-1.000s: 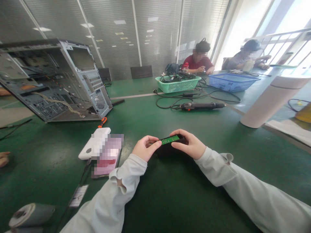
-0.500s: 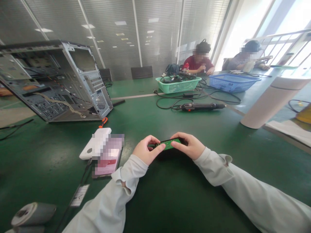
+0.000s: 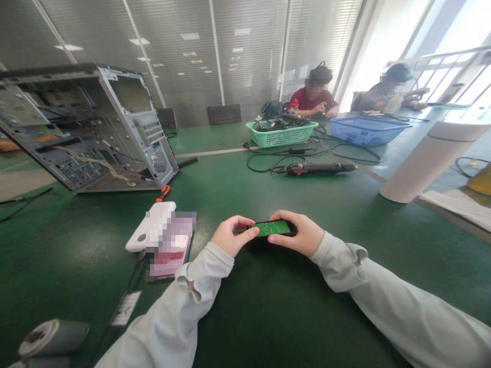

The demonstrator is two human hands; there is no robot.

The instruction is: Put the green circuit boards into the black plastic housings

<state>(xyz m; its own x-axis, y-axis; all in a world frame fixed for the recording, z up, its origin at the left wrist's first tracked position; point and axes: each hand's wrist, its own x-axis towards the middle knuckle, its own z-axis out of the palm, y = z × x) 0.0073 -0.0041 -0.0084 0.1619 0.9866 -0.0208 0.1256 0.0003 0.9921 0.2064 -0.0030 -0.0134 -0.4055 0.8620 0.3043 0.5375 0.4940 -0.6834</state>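
Between my two hands is a green circuit board (image 3: 274, 228) set in a black housing, its green face turned up toward me. My left hand (image 3: 233, 235) grips the left end, with the thumb over the board's near left corner. At the right end my right hand (image 3: 301, 232) is wrapped round the black housing, its thumb along the near edge and its fingers at the far side. The underside of the piece is hidden.
An opened computer case (image 3: 92, 133) stands at left. Nearer lie a white power bank (image 3: 149, 227) and a phone (image 3: 172, 250). Beyond my hands are an electric screwdriver (image 3: 318, 169), a green basket (image 3: 282, 137) with cables, a blue basket (image 3: 368, 134) and a pale bottle (image 3: 425, 161). Two people sit farther back.
My right thumb has slid off the board's face to its near edge, so more green surface shows. The board is tilted a little more toward me. Both hands keep their hold.
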